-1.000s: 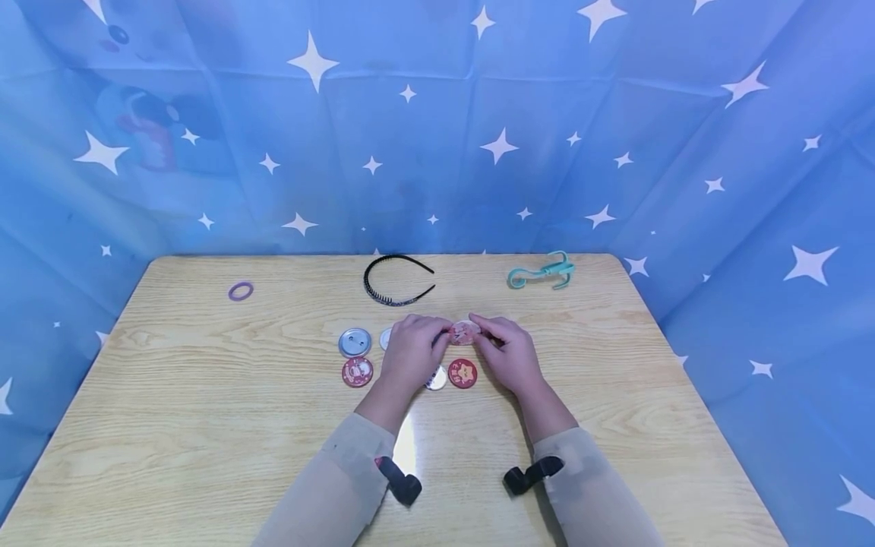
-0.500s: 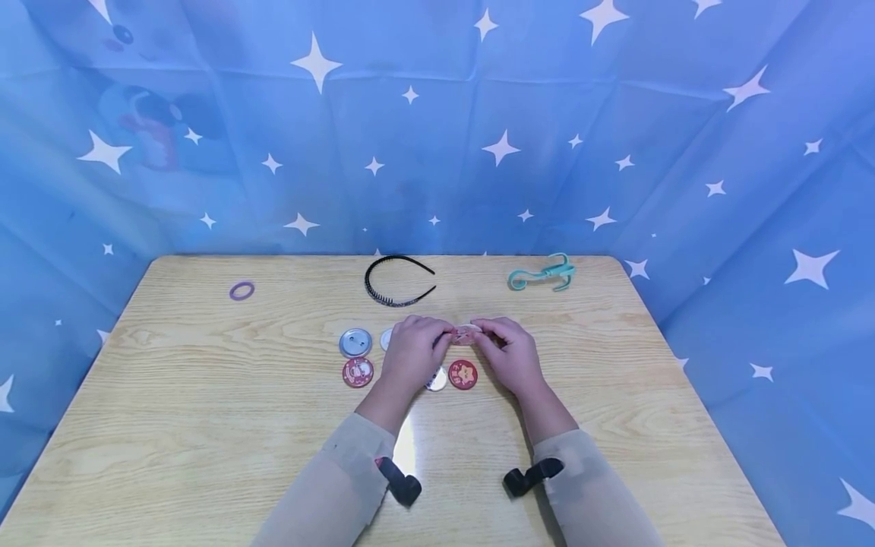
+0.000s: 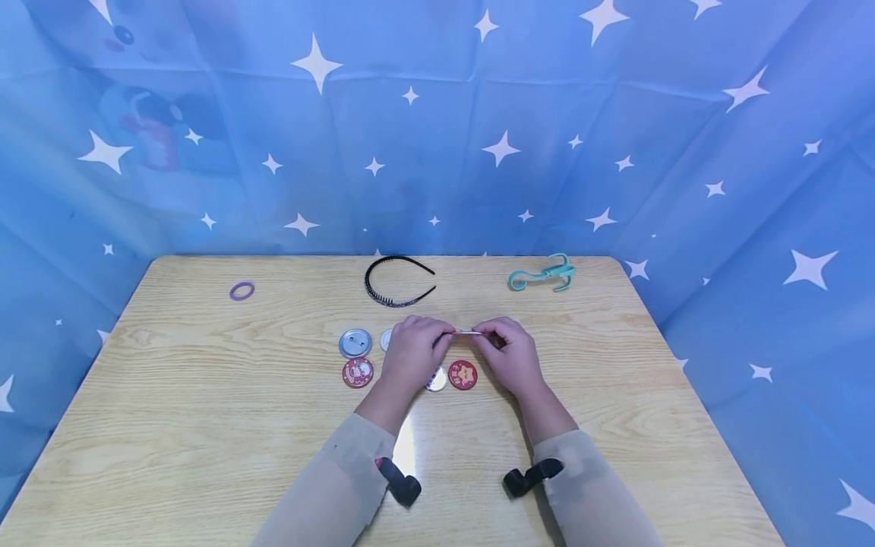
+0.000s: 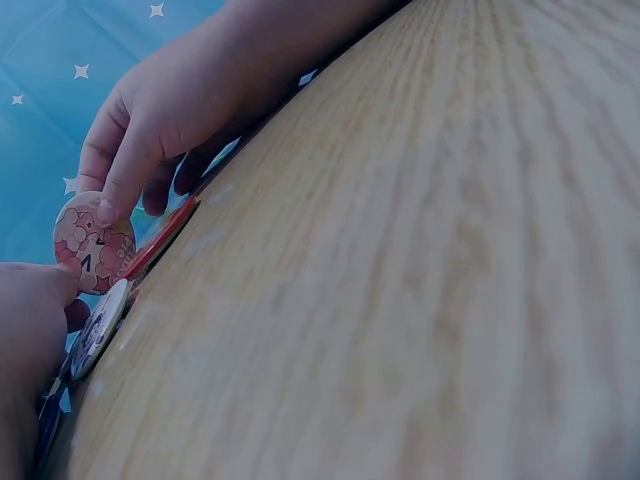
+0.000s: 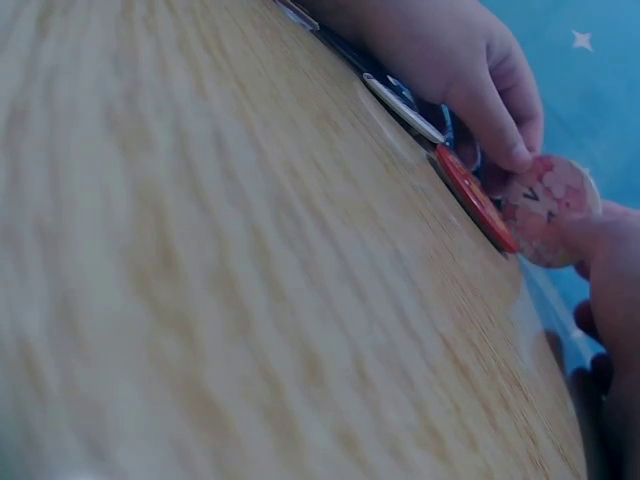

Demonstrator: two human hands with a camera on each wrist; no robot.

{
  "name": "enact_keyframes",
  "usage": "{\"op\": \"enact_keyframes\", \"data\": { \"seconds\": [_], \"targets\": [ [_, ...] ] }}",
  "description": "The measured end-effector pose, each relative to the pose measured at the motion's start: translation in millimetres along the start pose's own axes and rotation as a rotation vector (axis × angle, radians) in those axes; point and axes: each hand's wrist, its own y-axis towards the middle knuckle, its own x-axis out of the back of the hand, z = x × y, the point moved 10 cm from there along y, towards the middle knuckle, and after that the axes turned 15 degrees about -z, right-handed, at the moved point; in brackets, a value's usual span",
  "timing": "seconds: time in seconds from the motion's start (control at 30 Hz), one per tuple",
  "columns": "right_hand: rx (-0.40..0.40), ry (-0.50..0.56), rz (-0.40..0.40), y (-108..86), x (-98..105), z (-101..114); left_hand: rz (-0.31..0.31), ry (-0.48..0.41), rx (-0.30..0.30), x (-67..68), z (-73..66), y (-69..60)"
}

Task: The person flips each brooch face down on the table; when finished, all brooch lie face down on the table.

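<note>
A pink floral button badge (image 4: pixel 93 245) stands on edge between the two hands. In the head view only the thin edge of this badge (image 3: pixel 468 332) shows. My left hand (image 3: pixel 413 346) pinches one side of it and my right hand (image 3: pixel 508 351) pinches the other. Just in front of them, a red badge with a yellow star (image 3: pixel 462 374) lies flat on the table. A whitish badge (image 3: pixel 437 378) is partly hidden by the left hand. Another pale badge (image 3: pixel 386 339) peeks out on that hand's far side.
Left of the hands lie a silver badge, pin side up (image 3: pixel 355 343), and a red picture badge (image 3: pixel 358 372). Farther back are a black headband (image 3: pixel 383 298), a teal claw-like clip (image 3: pixel 547 272) and a purple ring (image 3: pixel 241 290). A blue star-patterned cloth (image 3: pixel 437 137) hangs behind the table (image 3: pixel 205 425).
The pink badge has tipped from face showing to edge-on in the head view, turned between the fingers. Both hands have stayed almost in place.
</note>
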Motion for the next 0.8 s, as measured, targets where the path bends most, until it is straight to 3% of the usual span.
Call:
{"op": "enact_keyframes", "data": {
  "seconds": [0.4,0.8],
  "targets": [
    [-0.023,-0.027,0.029,0.5,-0.3,1.7,0.003,0.008,-0.018,-2.0,0.2,0.0],
    [0.024,0.015,0.024,-0.3,-1.1,4.0,0.008,0.021,-0.026,-1.9,-1.1,-1.2]
  ]
}}
